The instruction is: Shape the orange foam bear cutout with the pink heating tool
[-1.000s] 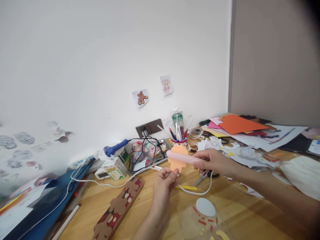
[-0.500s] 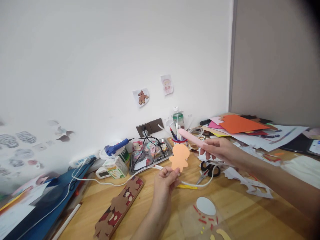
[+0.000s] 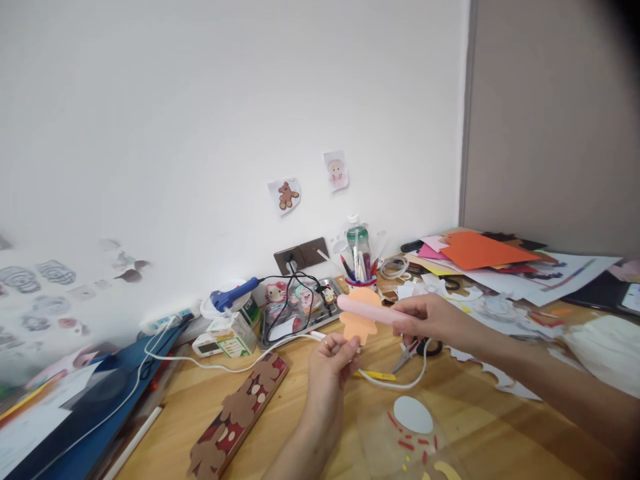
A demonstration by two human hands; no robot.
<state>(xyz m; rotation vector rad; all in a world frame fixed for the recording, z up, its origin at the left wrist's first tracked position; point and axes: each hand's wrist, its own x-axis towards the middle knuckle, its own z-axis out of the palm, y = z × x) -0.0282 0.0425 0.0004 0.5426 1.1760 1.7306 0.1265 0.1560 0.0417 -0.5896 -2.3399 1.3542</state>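
The left hand (image 3: 331, 365) pinches the orange cutout (image 3: 357, 327) by its lower edge, thumb in front. The right hand (image 3: 425, 317), closed on one end of the pink stick (image 3: 365, 309), holds it slantwise across the cutout's front; whether the two touch, I cannot tell. The step in hand looks like placing stick over cutout; the next move would seem to call for a steady left pinch and light pressure. Left of the cutout, the carton (image 3: 230, 337) bears print too small to read; farther back, a figure (image 3: 275, 293) resembles Hello Kitty.
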